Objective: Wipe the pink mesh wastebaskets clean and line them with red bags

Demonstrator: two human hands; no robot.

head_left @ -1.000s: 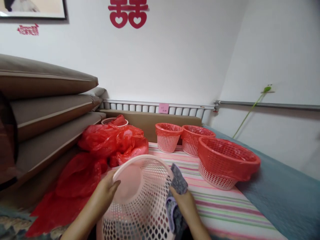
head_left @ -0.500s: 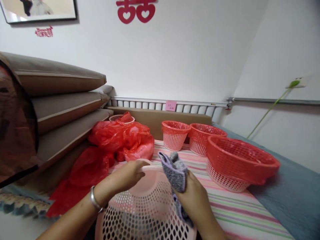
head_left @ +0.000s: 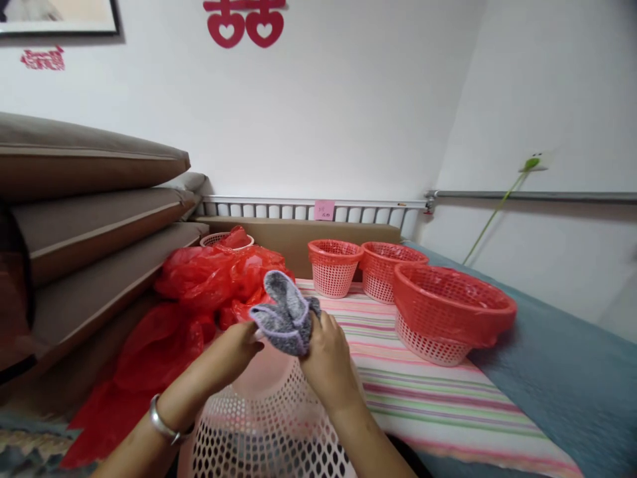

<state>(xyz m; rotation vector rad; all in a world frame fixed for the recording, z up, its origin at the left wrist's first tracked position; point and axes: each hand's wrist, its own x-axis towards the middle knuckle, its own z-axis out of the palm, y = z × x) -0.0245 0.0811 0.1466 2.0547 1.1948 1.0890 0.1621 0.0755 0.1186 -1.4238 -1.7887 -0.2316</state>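
grey cloth (head_left: 287,325) shifted left, now just beside left fingers (head_left: 249,337). right hand (head_left: 328,352), nearer, clenches it; left grips pink basket (head_left: 263,431), which extends below the fingers toward the wearer.

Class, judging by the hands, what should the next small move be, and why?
Probably draw the purple-edged gray cloth along the rim of the pink perforated basket: the right grip holds the cloth at that rim, beside the left grip, which grasps it and may steady the basket.

A silver bangle (head_left: 156,418) — smooth — circles the left wrist (head_left: 182,396).
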